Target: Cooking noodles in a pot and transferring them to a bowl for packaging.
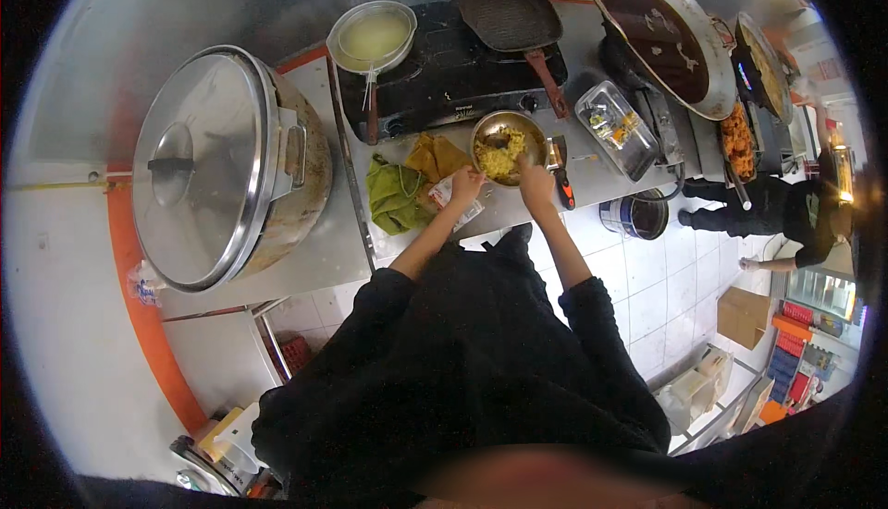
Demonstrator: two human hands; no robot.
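A round metal bowl (529,136) with yellow, crumbly food (501,161) stands on the metal counter in front of a two-burner gas stove (444,103). My left hand (467,184) is at the bowl's lower left rim, its fingers drawn together. My right hand (536,183) reaches over the near right rim, closed around the handle of a spoon whose dark bowl (497,140) lies in the food. Beside my left hand are a green cloth (392,193), a brown cloth (436,157) and a printed packet (466,212). A scraper with an orange and black handle (565,188) lies right of the bowl.
At left stands a large lidded pot (208,169). A strainer over a pan (372,37) and a square grill pan (510,16) rest on the stove. Rightward are a clear tray (617,131), a wok of dark liquid (655,37) and a floor bucket (635,216). Another person (798,214) stands far right.
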